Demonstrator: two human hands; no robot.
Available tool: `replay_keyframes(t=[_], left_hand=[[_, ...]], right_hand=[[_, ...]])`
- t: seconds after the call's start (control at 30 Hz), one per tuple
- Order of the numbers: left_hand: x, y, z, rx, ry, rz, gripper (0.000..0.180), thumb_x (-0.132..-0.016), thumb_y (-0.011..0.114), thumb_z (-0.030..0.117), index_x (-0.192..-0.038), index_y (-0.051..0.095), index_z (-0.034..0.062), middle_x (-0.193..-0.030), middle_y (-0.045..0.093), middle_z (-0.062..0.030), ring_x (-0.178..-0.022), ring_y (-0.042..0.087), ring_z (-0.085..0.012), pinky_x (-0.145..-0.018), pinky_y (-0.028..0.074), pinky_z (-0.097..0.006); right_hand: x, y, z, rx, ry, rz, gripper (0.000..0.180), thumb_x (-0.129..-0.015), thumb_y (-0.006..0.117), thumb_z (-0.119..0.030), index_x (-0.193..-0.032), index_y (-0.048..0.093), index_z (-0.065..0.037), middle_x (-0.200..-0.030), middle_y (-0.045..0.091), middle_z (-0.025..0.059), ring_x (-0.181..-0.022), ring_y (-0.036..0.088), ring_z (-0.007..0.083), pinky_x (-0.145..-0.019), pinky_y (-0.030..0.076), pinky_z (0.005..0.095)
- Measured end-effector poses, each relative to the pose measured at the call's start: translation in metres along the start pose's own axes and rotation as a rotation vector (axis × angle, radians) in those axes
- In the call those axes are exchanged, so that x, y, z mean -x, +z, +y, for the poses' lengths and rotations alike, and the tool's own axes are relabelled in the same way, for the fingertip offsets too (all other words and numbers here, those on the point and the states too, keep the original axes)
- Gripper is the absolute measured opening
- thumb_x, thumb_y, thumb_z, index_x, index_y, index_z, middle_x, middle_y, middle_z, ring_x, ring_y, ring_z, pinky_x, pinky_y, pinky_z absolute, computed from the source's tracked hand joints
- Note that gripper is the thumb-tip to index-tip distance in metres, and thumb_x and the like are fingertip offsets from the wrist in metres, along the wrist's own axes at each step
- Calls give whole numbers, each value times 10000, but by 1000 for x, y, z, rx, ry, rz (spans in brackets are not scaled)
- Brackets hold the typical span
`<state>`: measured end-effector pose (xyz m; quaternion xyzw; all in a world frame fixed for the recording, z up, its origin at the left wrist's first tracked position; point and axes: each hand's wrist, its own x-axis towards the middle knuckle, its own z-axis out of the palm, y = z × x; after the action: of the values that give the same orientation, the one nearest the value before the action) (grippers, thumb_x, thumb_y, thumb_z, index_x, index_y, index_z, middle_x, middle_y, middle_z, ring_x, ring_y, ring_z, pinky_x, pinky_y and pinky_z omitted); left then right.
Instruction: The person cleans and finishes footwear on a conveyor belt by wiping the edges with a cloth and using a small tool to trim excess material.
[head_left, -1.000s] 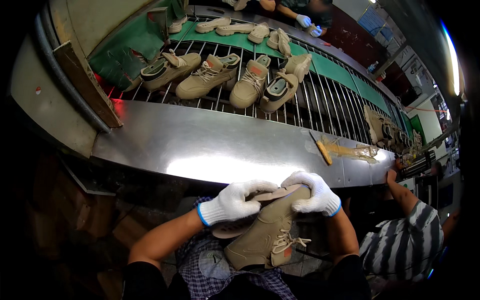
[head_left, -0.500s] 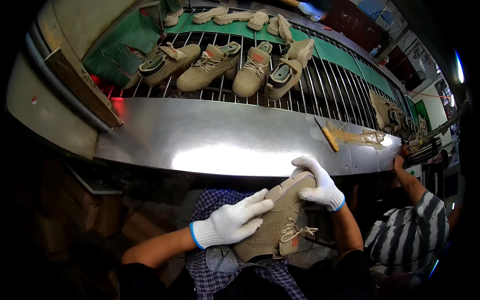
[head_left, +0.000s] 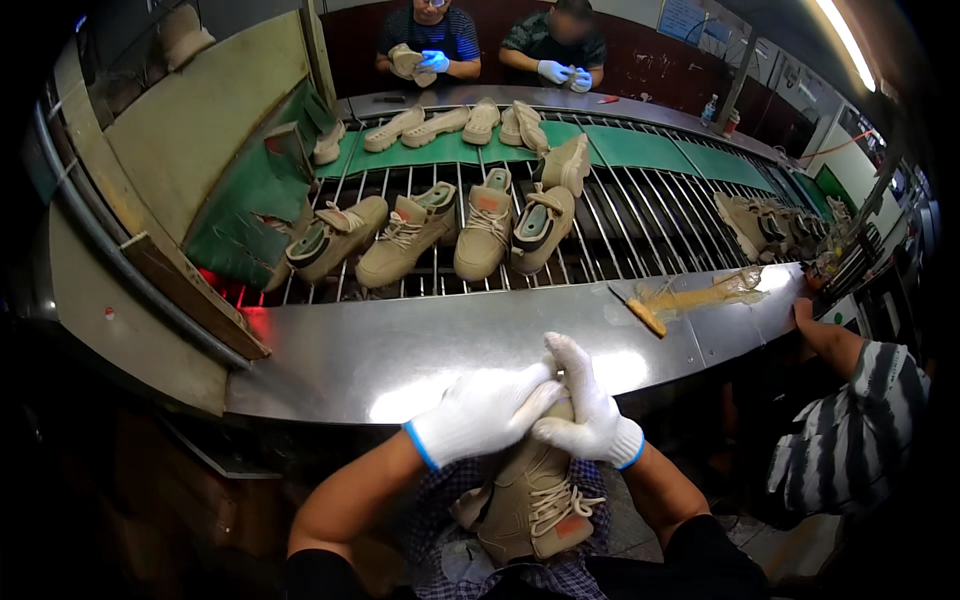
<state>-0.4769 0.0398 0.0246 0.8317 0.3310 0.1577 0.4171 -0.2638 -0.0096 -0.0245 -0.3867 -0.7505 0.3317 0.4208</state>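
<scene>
Gloved hands meet over a tan shoe (head_left: 530,500) held upright in the person's lap, just below the edge of the steel surface (head_left: 400,350). Left hand (head_left: 480,412), in a white glove, lies closed across the top of the shoe, its fingers overlapping the right hand (head_left: 585,415), which grips the same upper edge with one finger raised. Laces and an orange tongue patch face the camera. Beyond, a yellow brush (head_left: 640,312) lies on the surface in a smear of glue (head_left: 700,296). Four tan shoes (head_left: 440,235) rest on the roller conveyor (head_left: 620,215) behind, more pale soles (head_left: 450,125) farther back. A person's striped sleeve (head_left: 860,420) is at the right; two people in blue gloves sit across.
</scene>
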Motion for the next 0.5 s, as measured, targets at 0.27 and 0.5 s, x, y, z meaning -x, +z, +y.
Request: replay_keyframes(t=[0.27, 0.5], left_hand=[[0, -44, -20, 331, -146, -349, 387, -1054, 652, 286, -1331, 672, 15, -1229, 735, -150, -1127, 689, -238, -987, 543, -379], [107, 57, -121, 1256, -103, -152, 881, -1036, 614, 597, -1538, 405, -96, -1535, 542, -256, -1345, 606, -338, -1146, 484, -471]], right_hand=[[26, 38, 3, -423, 416, 11, 1220, -750, 958, -350, -1651, 228, 28, -1588, 406, 232, -1458, 441, 344, -1225, 370, 454], [38, -9, -49, -589, -91, 364, 1148, -736, 1004, -235, -1609, 296, -3, -1311, 598, 151, -1228, 597, 244, -1034, 494, 412]])
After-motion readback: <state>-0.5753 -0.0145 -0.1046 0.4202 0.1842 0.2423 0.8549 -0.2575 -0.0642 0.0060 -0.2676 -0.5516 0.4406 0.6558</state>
